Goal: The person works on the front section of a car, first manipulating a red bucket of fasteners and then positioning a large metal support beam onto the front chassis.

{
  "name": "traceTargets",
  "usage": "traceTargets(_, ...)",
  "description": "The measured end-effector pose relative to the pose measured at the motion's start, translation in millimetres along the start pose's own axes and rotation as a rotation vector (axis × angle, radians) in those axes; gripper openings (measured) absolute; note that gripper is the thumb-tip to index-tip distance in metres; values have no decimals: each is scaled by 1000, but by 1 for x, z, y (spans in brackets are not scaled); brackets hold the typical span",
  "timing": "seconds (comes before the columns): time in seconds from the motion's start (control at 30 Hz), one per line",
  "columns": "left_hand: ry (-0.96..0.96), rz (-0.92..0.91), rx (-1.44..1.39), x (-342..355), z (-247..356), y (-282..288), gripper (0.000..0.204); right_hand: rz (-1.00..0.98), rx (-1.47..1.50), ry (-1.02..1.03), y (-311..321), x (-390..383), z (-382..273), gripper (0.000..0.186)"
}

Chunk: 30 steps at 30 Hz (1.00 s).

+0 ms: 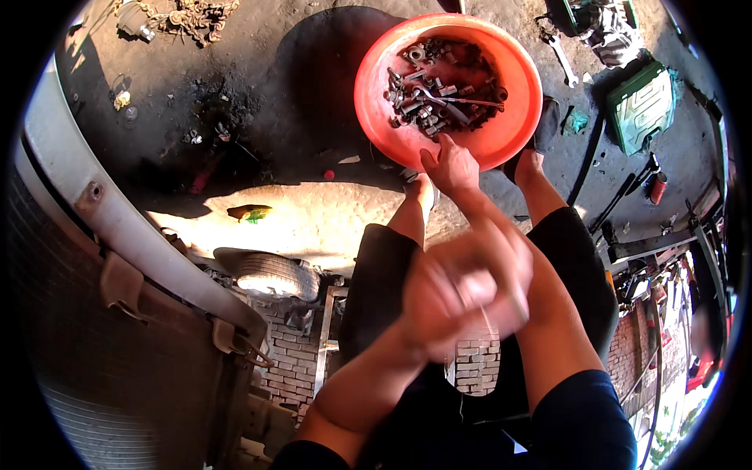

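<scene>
A round red plastic basin [376, 117] sits on the ground in front of my feet. Bolts, nuts and other small dark metal pieces [446, 86] lie heaped in it, with a thin metal rod across them. My right hand [456, 166] reaches over the basin's near rim, close to the nearest metal pieces. Its thumb and forefinger stand apart with nothing visible between them; the other fingers are partly hidden. Nearer to me, my left hand [470, 290] is raised over my right forearm. Motion smears it, so its fingers and anything in them cannot be made out.
A vehicle panel [117, 204] with latches fills the left side, near a tyre [278, 276]. A spanner [561, 61], a green plastic case [644, 106] and a red can [659, 188] lie to the right. A rusty chain [200, 19] is heaped at the far left.
</scene>
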State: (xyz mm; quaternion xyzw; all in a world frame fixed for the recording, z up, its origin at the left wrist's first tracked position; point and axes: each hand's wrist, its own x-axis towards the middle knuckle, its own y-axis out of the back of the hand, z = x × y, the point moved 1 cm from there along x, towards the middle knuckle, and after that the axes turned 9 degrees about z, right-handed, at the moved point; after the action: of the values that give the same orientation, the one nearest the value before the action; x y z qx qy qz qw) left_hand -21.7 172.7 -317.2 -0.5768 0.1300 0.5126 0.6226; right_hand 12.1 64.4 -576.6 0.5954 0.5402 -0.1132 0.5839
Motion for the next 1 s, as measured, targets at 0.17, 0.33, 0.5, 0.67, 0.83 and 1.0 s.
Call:
traceTargets(0.17, -68, -596, -450, -5, -4, -48, 24, -43, 108, -19, -14, -14, 14, 50)
traceTargets(0.33, -80, -474, -594, -10, -10, -73, 37, 30, 83, 72, -7, -5, 14, 47)
traceTargets(0.5, -1, -477, -587, -17, -18, -75, 36, -14, -3, 76, 9, 8, 12, 46)
traceTargets(0.67, -180, -441, -544, -12, -30, -78, 32, -132, -114, 73, 16, 22, 13, 49)
traceTargets(0.83, -317, -483, -495, -4, -36, -70, 25, -199, -202, 116, 16, 32, 6, 48)
traceTargets(1.0, -317, -375, -432, -7, -34, -72, 29, -272, -328, 253, -6, 38, 6, 35)
